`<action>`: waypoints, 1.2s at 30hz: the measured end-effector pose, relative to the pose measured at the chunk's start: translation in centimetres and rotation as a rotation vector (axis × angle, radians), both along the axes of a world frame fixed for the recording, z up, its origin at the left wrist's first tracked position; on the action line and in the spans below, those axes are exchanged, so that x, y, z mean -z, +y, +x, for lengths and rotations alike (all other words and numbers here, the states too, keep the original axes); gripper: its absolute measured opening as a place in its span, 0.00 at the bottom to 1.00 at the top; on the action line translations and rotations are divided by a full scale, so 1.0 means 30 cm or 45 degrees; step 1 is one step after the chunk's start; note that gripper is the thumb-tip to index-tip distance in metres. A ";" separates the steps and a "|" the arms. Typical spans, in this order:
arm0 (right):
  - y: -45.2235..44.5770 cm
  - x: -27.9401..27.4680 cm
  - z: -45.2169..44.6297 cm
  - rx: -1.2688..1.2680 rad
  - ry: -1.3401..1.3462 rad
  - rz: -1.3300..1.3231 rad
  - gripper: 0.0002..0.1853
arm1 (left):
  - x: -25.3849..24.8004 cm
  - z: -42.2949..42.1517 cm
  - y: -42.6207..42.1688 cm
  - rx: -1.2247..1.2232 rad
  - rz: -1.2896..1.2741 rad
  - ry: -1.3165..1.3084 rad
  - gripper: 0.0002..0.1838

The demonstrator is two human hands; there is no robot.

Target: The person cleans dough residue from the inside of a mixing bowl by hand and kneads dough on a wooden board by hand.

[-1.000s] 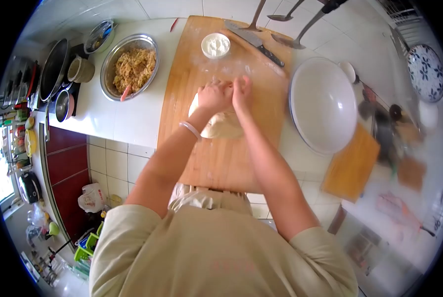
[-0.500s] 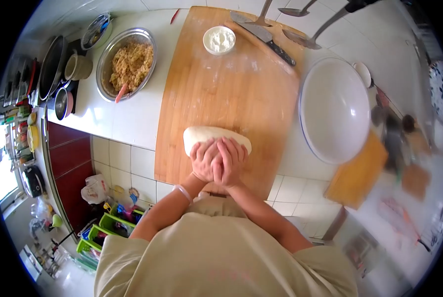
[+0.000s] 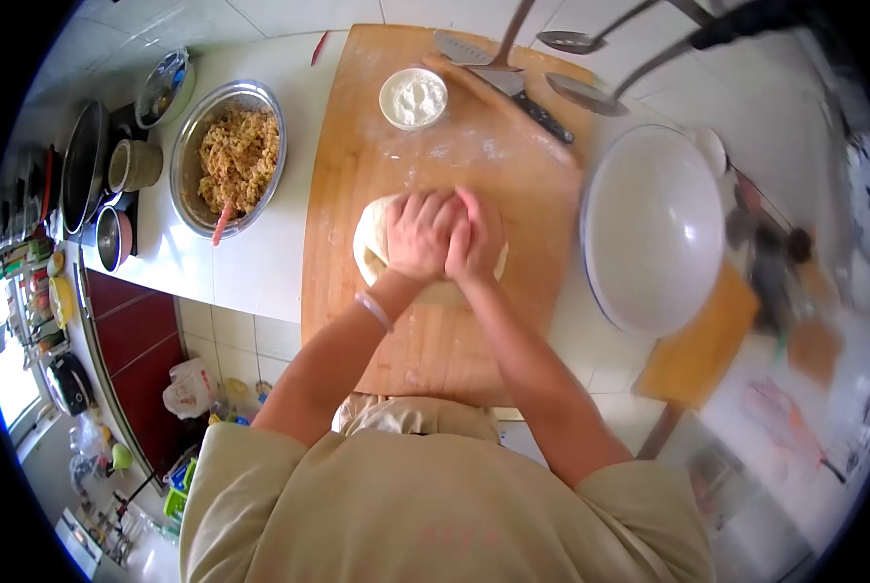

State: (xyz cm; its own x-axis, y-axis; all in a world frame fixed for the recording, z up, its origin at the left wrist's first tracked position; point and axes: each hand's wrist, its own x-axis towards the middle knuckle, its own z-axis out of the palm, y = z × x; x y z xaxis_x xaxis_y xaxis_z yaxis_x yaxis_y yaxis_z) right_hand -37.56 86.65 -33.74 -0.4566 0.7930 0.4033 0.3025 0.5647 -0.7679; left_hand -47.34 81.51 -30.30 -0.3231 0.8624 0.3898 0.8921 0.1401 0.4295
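Observation:
A pale lump of dough (image 3: 369, 245) lies on the wooden board (image 3: 352, 335), mostly covered by my hands. My left hand (image 3: 417, 235), with a bangle on its wrist, presses on the dough from above, fingers curled together. Against it on the right, my right hand (image 3: 475, 239) pushes down on the same lump, its thumb and fingers lapping the left hand. Both arms reach straight forward. The undersides of my palms are hidden. Beyond the dough stands a small bowl of white flour (image 3: 415, 98).
A rolling pin (image 3: 508, 112) and a knife (image 3: 542, 117) lie at the board's far right. A metal bowl of filling (image 3: 278, 160) stands left, a large white bowl (image 3: 654, 233) right. A ladle (image 3: 591, 95) and other utensils hang over the far edge.
Both hands have moved forward, away from my body, pressing over the dough. The dough now sits partly beneath and around them, its near side flattened. The view has shifted slightly.

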 end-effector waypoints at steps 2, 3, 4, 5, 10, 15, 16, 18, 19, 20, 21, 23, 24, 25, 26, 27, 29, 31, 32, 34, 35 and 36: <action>0.045 0.029 -0.044 0.173 -0.197 -0.233 0.27 | 0.035 -0.024 0.041 0.014 -0.175 -0.007 0.14; 0.064 -0.001 -0.054 0.185 -0.192 -0.214 0.27 | 0.004 -0.027 0.058 -0.002 -0.269 0.025 0.15; 0.083 -0.044 -0.069 0.194 -0.229 -0.425 0.28 | 0.029 -0.025 0.060 -0.084 -0.269 0.136 0.16; 0.085 -0.067 -0.073 0.190 -0.263 -0.637 0.29 | 0.012 -0.027 0.061 -0.178 -0.269 0.249 0.17; -0.106 -0.158 0.016 0.066 0.205 -0.829 0.24 | -0.165 -0.056 -0.069 -0.204 -0.791 -0.338 0.20; -0.347 -0.159 0.117 0.039 -0.335 0.270 0.19 | -0.090 0.085 -0.385 -0.134 -0.202 -0.089 0.18; -0.391 -0.160 0.150 -0.024 -0.343 0.201 0.20 | -0.074 0.116 -0.434 -0.168 -0.115 -0.068 0.19; -0.464 -0.141 0.209 -0.086 -0.349 0.121 0.21 | -0.041 0.159 -0.511 -0.144 -0.032 -0.026 0.22; -0.494 -0.112 0.237 -0.097 -0.351 0.174 0.22 | -0.003 0.180 -0.536 -0.142 -0.044 -0.028 0.22; -0.502 -0.076 0.249 -0.105 -0.355 0.230 0.24 | 0.044 0.196 -0.551 -0.170 0.018 0.016 0.23; -0.494 -0.035 0.251 -0.097 -0.327 0.256 0.27 | 0.074 0.201 -0.548 -0.198 0.076 0.055 0.25; -0.426 -0.024 0.217 -0.116 -0.320 0.268 0.27 | 0.075 0.174 -0.482 -0.214 0.056 0.053 0.27; -0.397 -0.023 0.209 -0.124 -0.333 0.247 0.27 | 0.074 0.155 -0.458 -0.205 0.011 0.049 0.27; -0.349 -0.026 0.188 -0.144 -0.354 0.231 0.27 | 0.058 0.124 -0.418 -0.197 -0.028 0.053 0.27; -0.305 -0.030 0.165 -0.167 -0.372 0.213 0.27 | 0.037 0.097 -0.369 -0.188 -0.005 0.047 0.25; -0.265 -0.033 0.143 -0.175 -0.372 0.200 0.27 | 0.027 0.071 -0.326 -0.194 -0.019 0.046 0.25; -0.189 -0.042 0.102 -0.170 -0.313 0.160 0.27 | 0.013 0.028 -0.248 -0.139 0.020 -0.070 0.24; -0.122 -0.037 0.057 -0.142 -0.280 0.184 0.26 | 0.010 -0.015 -0.172 -0.117 0.068 -0.075 0.21; -0.096 -0.033 0.041 -0.105 -0.262 0.190 0.24 | 0.011 -0.029 -0.144 -0.097 0.031 -0.133 0.19; -0.039 -0.023 -0.001 -0.048 -0.240 0.229 0.23 | 0.008 -0.060 -0.080 -0.058 0.027 -0.185 0.18; -0.017 -0.009 -0.024 0.036 -0.216 0.206 0.20 | 0.013 -0.070 -0.051 -0.104 -0.023 -0.196 0.17; -0.005 -0.003 -0.037 0.120 -0.194 0.178 0.16 | 0.016 -0.073 -0.033 -0.149 -0.079 -0.213 0.17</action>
State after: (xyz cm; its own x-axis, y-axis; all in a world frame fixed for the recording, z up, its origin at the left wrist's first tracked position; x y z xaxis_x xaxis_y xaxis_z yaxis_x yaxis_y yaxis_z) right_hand -38.66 86.48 -33.66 -0.4470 0.7764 0.4443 0.4657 0.6260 -0.6254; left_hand -49.55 80.51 -30.77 -0.4780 0.8359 0.2697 0.7854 0.2692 0.5574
